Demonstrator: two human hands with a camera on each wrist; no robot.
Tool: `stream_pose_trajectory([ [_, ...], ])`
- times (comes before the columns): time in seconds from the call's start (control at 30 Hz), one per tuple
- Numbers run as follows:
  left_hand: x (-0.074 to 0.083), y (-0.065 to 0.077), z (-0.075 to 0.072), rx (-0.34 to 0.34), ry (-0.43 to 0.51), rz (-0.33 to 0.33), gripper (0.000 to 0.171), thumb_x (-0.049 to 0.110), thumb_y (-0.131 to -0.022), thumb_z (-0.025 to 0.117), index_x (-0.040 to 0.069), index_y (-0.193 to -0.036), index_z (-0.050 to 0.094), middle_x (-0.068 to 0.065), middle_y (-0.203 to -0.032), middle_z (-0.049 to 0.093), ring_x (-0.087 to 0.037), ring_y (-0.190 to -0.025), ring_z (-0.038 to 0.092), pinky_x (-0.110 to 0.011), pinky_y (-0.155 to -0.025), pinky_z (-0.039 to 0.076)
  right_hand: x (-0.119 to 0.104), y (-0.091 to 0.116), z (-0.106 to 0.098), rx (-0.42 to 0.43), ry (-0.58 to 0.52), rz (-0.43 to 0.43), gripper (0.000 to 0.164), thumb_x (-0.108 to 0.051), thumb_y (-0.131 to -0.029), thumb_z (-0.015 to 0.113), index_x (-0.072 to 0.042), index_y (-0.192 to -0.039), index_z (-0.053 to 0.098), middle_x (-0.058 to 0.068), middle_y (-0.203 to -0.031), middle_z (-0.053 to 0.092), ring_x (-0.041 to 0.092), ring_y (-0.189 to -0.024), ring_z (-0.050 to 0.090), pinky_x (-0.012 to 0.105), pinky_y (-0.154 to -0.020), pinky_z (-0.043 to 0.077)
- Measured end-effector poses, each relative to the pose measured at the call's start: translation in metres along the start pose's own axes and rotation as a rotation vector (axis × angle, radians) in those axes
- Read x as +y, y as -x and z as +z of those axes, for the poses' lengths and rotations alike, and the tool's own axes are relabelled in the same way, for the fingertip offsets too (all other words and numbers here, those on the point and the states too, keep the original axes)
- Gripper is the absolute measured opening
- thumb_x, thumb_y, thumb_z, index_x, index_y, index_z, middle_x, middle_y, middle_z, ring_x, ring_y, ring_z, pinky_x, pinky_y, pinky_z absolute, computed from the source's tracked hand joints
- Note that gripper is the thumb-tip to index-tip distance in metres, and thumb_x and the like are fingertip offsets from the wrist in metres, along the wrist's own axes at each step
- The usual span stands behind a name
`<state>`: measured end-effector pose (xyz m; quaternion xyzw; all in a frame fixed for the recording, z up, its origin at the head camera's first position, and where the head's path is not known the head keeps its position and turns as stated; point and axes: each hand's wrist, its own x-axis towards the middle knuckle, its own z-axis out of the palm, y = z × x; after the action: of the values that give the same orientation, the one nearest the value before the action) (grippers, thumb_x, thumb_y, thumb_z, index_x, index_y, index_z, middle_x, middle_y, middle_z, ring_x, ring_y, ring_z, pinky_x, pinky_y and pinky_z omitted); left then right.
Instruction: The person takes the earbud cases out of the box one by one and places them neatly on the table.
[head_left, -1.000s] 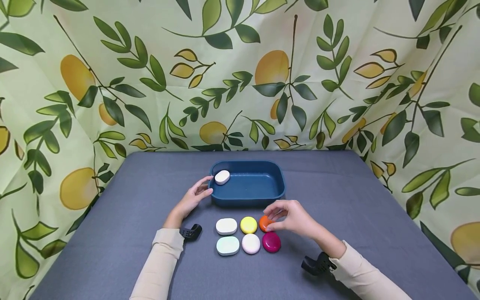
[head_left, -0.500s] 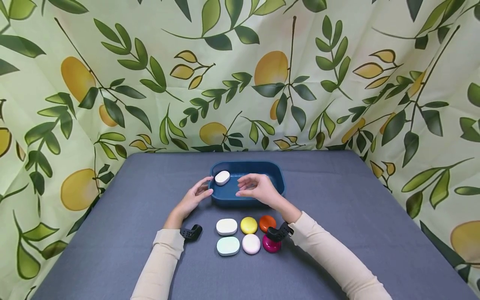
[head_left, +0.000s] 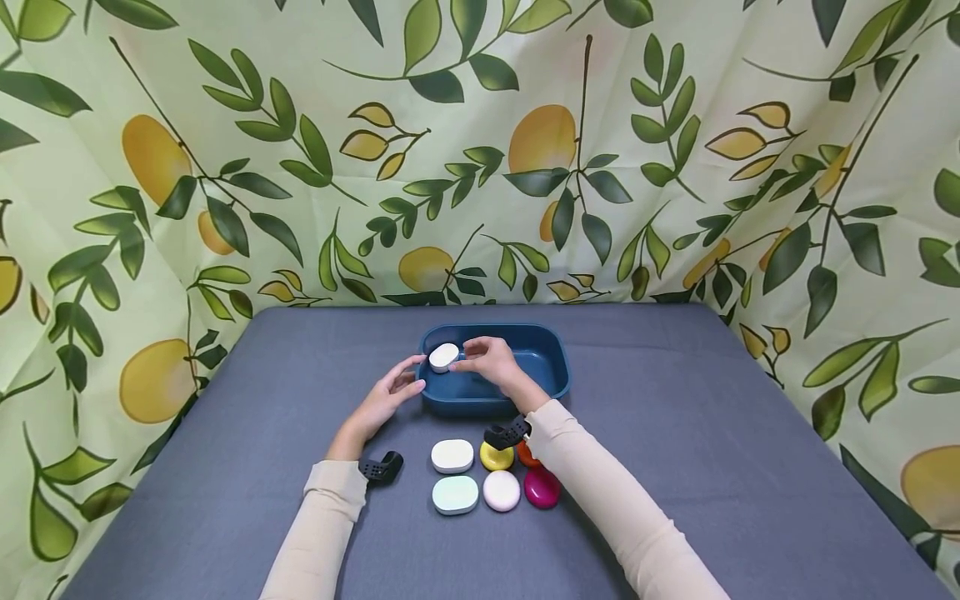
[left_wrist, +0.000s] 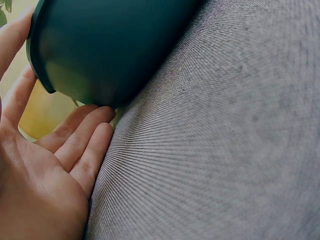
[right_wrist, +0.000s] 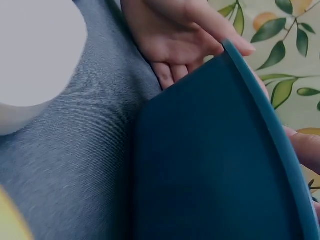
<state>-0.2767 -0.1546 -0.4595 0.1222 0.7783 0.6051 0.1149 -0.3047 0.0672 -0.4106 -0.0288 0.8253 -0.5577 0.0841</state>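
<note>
A dark blue rectangular tray [head_left: 525, 407] stands on the table, with a white oval piece like a bar of soap [head_left: 442, 357] at its left end. My left hand [head_left: 384, 400] touches the tray's left side with relaxed fingers, thumb and index near the rim; the left wrist view shows its fingertips [left_wrist: 106, 113] against the base. Inside the tray, my right hand [head_left: 491, 363] reaches toward the white oval piece, thumb tip at its right edge, the other fingers slightly apart from it. In the right wrist view the tray wall hides most of that hand.
Before the tray lie a white oval bar [head_left: 452, 456], a pale green oval bar [head_left: 455, 495], and round yellow [head_left: 497, 457], pale pink [head_left: 502, 491], orange [head_left: 527, 454] and magenta [head_left: 542, 487] pieces. The right forearm passes over some of them. A leaf-patterned cloth [head_left: 480, 167] hangs behind.
My right hand has left the orange piece without it, moved up over the tray, then left to the white oval piece. The left hand has stayed at the tray's side.
</note>
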Motion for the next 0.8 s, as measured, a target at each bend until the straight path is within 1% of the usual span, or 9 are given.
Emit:
stream_pose_trajectory([
  [0.17,-0.002,0.001,0.0,-0.015,0.002,0.002,0.053,0.027,-0.099,0.053,0.019,-0.148,0.034,-0.021,-0.153,0.035,-0.039,-0.142,0.035,-0.058,-0.117,0.027,-0.001,-0.01,0.009,0.016,0.008,0.067,0.058,-0.019,-0.077,0.081,-0.001,-0.128,0.058,0.018,-0.132,0.061,0.031,-0.125,0.057,0.044,-0.107,0.046],
  [0.27,-0.002,0.001,0.001,-0.027,-0.006,0.009,0.054,0.027,-0.1,0.052,0.019,-0.149,0.033,-0.022,-0.153,0.035,-0.04,-0.142,0.036,-0.058,-0.117,0.027,0.0,-0.013,0.013,0.009,0.036,0.083,0.062,-0.02,-0.076,0.081,0.0,-0.129,0.057,0.019,-0.134,0.06,0.033,-0.126,0.056,0.044,-0.108,0.044],
  [0.43,0.001,0.001,0.0,-0.008,0.003,-0.003,0.053,0.028,-0.099,0.053,0.021,-0.148,0.035,-0.021,-0.152,0.036,-0.039,-0.142,0.036,-0.058,-0.117,0.027,0.001,-0.02,0.017,-0.03,0.04,0.042,0.068,-0.016,-0.076,0.081,0.003,-0.134,0.052,0.021,-0.139,0.055,0.033,-0.129,0.053,0.043,-0.11,0.043],
  [0.53,0.002,0.001,0.0,0.001,0.004,-0.014,0.052,0.029,-0.099,0.054,0.023,-0.148,0.036,-0.02,-0.152,0.037,-0.038,-0.142,0.037,-0.058,-0.117,0.026,0.002,-0.023,0.018,-0.059,0.03,0.014,0.068,-0.01,-0.076,0.08,0.003,-0.136,0.05,0.02,-0.141,0.054,0.033,-0.131,0.052,0.043,-0.11,0.043],
  [0.6,0.002,0.001,0.0,0.0,-0.012,-0.014,0.053,0.03,-0.099,0.053,0.023,-0.148,0.035,-0.02,-0.152,0.037,-0.038,-0.142,0.037,-0.059,-0.116,0.027,0.003,-0.024,0.018,-0.069,0.036,0.001,0.067,-0.008,-0.077,0.08,0.002,-0.136,0.051,0.02,-0.141,0.054,0.033,-0.13,0.053,0.043,-0.109,0.044],
  [0.7,0.002,0.001,0.0,0.004,-0.008,-0.023,0.052,0.03,-0.099,0.054,0.024,-0.148,0.036,-0.02,-0.151,0.038,-0.037,-0.142,0.037,-0.058,-0.117,0.027,0.004,-0.025,0.018,-0.064,0.042,-0.002,0.065,-0.006,-0.076,0.079,0.002,-0.134,0.052,0.019,-0.137,0.057,0.032,-0.126,0.056,0.041,-0.107,0.046],
  [0.8,0.001,0.001,-0.001,0.002,-0.013,-0.022,0.052,0.03,-0.099,0.053,0.024,-0.147,0.036,-0.02,-0.152,0.037,-0.037,-0.142,0.036,-0.058,-0.116,0.027,0.005,-0.024,0.018,-0.043,0.065,-0.001,0.061,-0.003,-0.075,0.08,0.002,-0.131,0.056,0.02,-0.128,0.063,0.03,-0.114,0.062,0.038,-0.101,0.051],
])
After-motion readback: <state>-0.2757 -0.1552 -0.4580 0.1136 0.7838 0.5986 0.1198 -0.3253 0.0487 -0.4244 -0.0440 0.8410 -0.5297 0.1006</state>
